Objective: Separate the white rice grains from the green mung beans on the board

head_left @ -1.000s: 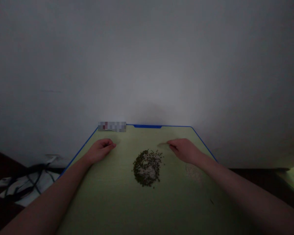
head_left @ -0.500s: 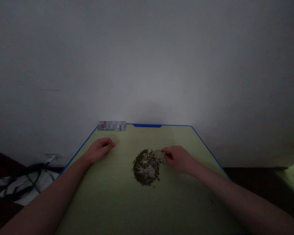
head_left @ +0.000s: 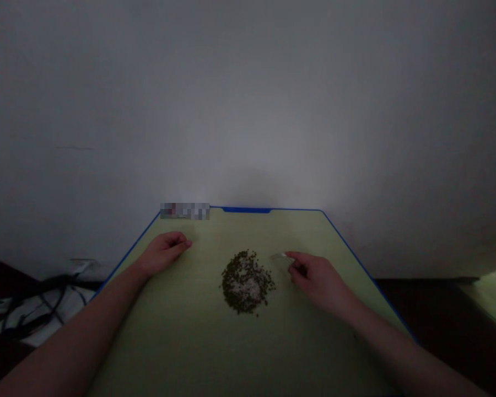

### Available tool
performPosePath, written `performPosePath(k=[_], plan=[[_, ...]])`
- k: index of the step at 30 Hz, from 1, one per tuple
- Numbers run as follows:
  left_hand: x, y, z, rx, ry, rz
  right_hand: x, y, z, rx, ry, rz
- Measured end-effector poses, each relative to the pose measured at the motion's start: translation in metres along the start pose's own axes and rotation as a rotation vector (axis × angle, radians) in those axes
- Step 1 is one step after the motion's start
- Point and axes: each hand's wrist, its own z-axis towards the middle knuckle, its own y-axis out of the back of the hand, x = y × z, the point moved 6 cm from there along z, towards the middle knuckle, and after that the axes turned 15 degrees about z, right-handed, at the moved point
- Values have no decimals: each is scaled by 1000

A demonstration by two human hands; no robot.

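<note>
Just right of a dark-and-pale granular pile (head_left: pixel 248 284) on the bench (head_left: pixel 215 353), the right hand (head_left: pixel 314 274) pinches a thin, pale piece (head_left: pixel 278 256); left of the pile, the left hand (head_left: pixel 165 253) is loosely closed.

The bottom edge crops the desk (head_left: pixel 182 336), and the pale thing (head_left: pixel 278 256) in the right hand (head_left: pixel 313 275) is too blurred to name.

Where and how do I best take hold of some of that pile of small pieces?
Probably by pinching loose pieces at the right rim of the pile, from above and the right: it is low and loose, with nothing solid to grip. The right hand is nearest there, though it seems to hold a thin pale thing.
</note>
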Motion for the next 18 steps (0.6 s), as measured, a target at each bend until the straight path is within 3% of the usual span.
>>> performPosePath(k=[5, 10, 18], plan=[[-1, 1, 0, -7, 9, -13, 7, -18, 4, 59, 4, 9], [0, 1, 1, 1, 4, -17, 13, -30, -11, 94, -34, 116], [1, 0, 1, 0, 5, -17, -4, -7, -30, -48, -153, 349]])
